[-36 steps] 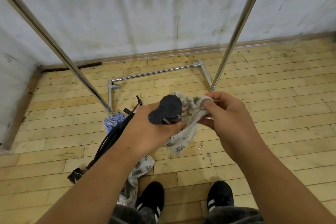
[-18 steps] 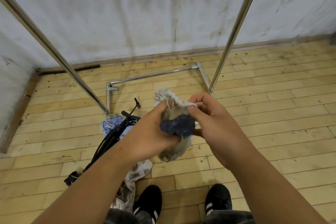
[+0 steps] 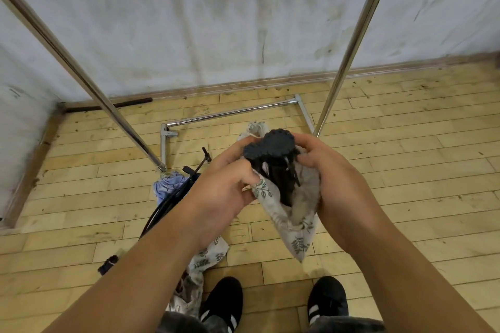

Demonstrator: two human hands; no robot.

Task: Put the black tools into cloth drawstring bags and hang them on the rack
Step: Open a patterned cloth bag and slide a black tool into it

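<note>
Hands first: noted left hand [image 3: 230, 184] pinching near edge of cloth bag [image 3: 295, 227] mouth, fingers curled; right hand [image 3: 332, 178] wrapped round its far side, fingers curled on cloth. Found black tool [image 3: 270, 143] between both, long axis near upright, shaft down inside, knobbed head proud of the mouth, just above the fingers. Judged downward push needed; both hands equally near. Logged spare bag [image 3: 208, 254], tool heap [image 3: 173, 197], blue cloth [image 3: 167, 186] on floor [image 3: 405, 170] leftward; rack upright [image 3: 351, 43] beyond, apart.
</note>
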